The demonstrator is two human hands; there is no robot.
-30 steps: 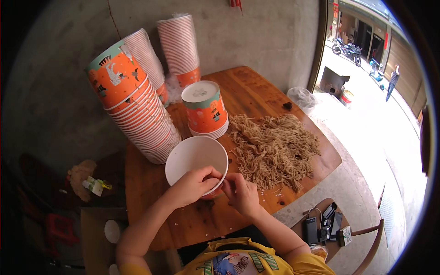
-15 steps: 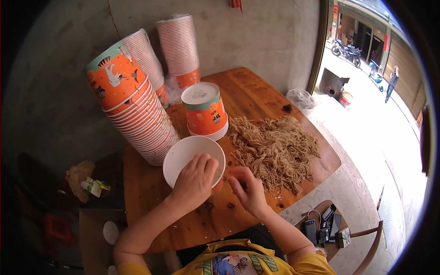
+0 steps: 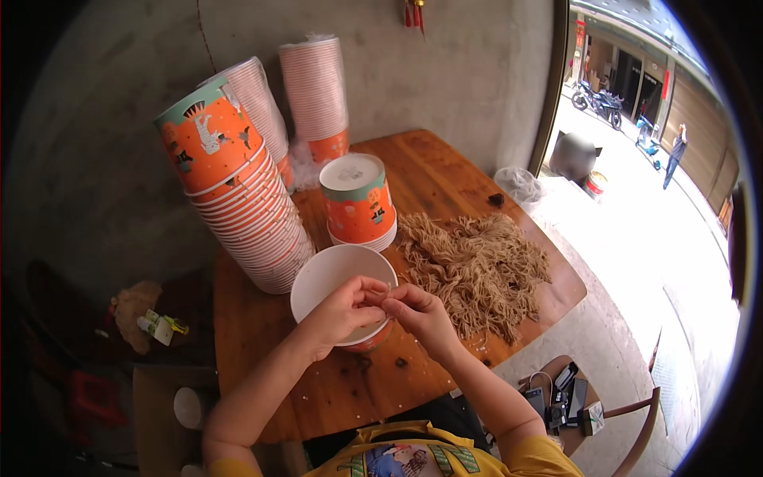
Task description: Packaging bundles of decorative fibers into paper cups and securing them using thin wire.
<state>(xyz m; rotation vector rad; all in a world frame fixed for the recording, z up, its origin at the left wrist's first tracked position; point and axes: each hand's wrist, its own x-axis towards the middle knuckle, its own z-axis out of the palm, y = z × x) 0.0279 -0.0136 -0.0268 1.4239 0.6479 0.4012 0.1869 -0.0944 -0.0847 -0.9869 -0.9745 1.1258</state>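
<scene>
A white-lined paper bucket [image 3: 314,278] with an orange outside stands near the middle of the table. Over its right rim my left hand [image 3: 343,314] and my right hand [image 3: 423,314] meet, fingertips together. Both are closed in a pinch; a tiny pale bit shows between them, too small to name. To the right of the bucket lies a heap of tan, string-like strands [image 3: 481,274], close to my right hand. Behind the bucket, a short upside-down stack of orange and green paper buckets [image 3: 362,211] stands on the table.
A tall leaning stack of paper buckets [image 3: 238,207] rises at the left, with plastic-wrapped stacks [image 3: 314,87] behind. The wooden table [image 3: 413,171] borders a grey wall. A stool [image 3: 568,437] holding phones is at lower right; a cardboard box [image 3: 155,397] sits at lower left.
My left hand has come up out of the bucket to its right rim. My right hand has moved up and left, and the fingertips of both now meet.
</scene>
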